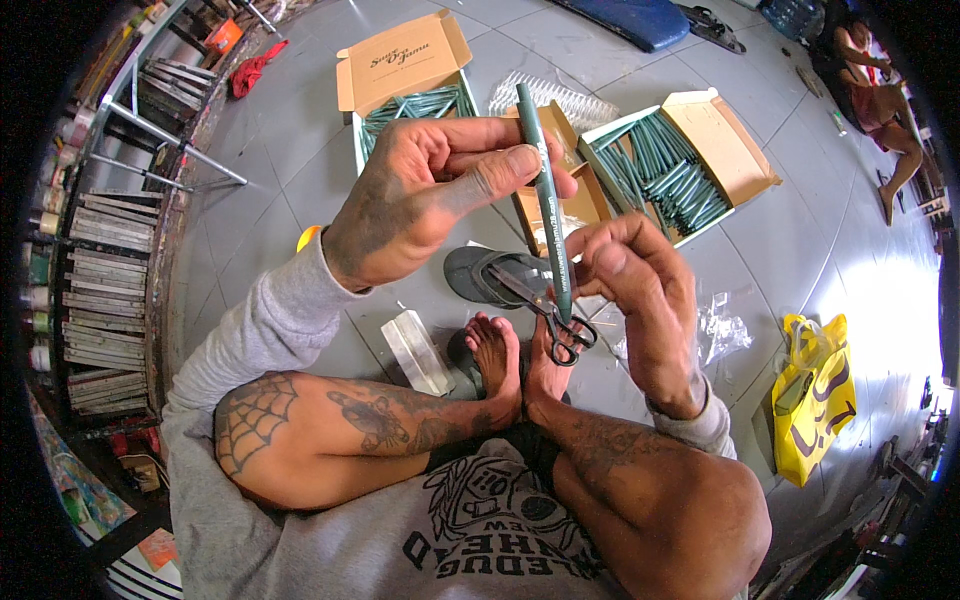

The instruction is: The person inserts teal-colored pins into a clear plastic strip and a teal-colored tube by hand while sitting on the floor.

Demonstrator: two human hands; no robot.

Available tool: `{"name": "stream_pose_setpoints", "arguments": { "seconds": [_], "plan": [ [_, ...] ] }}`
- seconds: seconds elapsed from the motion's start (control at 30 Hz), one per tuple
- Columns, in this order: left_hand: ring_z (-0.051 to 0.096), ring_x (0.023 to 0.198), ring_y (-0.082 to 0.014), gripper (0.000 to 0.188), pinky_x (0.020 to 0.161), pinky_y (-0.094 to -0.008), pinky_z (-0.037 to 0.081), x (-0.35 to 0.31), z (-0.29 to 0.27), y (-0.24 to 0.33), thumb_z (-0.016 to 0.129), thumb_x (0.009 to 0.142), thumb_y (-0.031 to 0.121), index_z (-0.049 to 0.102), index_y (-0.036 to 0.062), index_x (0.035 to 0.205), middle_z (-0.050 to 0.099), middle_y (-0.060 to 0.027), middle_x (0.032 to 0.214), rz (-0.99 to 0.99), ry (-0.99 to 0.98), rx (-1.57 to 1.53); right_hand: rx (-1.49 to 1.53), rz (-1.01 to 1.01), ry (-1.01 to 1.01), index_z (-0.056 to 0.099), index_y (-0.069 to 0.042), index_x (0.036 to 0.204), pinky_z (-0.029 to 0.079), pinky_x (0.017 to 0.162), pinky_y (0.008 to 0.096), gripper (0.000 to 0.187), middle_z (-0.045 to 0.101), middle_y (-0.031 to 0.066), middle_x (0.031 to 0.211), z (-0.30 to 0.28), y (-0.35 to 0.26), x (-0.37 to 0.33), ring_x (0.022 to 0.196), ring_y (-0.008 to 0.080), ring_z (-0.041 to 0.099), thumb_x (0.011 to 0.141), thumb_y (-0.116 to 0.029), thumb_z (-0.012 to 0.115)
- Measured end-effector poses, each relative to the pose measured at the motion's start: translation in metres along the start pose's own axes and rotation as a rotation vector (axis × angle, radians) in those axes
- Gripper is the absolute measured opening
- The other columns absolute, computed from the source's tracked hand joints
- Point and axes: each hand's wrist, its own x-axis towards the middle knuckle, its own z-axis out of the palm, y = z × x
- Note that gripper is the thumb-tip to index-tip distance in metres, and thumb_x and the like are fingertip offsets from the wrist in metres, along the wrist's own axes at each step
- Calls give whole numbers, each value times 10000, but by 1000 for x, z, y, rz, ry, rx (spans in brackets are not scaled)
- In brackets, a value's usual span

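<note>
Upright before me is a dark green pen (548,205) with pale printing along its barrel. My left hand (425,195) is closed around its upper half, thumb pressed on the near side. At the lower end, the curled fingers of my right hand (645,290) pinch or press against the barrel. Below the pen, black-handled scissors (570,345) lie by my feet, their blades over a dark flip-flop (470,275). Two cardboard boxes hold several similar green pens, one box (400,85) behind my left hand, the other (745,160) at the far right.
A smaller open carton (590,200) and clear plastic packaging (560,95) lie between the boxes. A white narrow box (415,350) sits near my left foot. At right are crumpled plastic (725,330) and a yellow bag (815,400). A metal rack (115,260) stands left; another person (870,90) sits far right.
</note>
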Motion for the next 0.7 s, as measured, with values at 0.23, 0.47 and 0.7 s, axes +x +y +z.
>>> {"name": "stream_pose_setpoints", "arguments": {
  "seconds": [0.23,0.47,0.7],
  "plan": [
    [671,1019,-164,315,955,-320,521,0,4,1,612,997,200,649,-44,1192,724,-119,1090,5,-34,62,-311,-26,36,688,37,899,464,586,258,457,687,59,750,9,-7,20,662,91,594,951,-418,696],
    [661,1014,-154,297,946,-319,518,-4,11,1,598,1005,207,663,-33,1168,723,-97,1056,12,-32,-41,-247,-91,-4,687,42,903,497,623,246,360,701,68,750,9,-5,13,695,91,636,942,-313,729],
    [660,992,-140,291,920,-312,518,-3,14,2,599,1009,229,667,-16,1152,724,-94,1042,51,10,-45,-31,-51,-88,599,74,1056,565,688,292,232,696,109,931,5,-1,7,765,149,670,927,-78,717]
  ]
}}
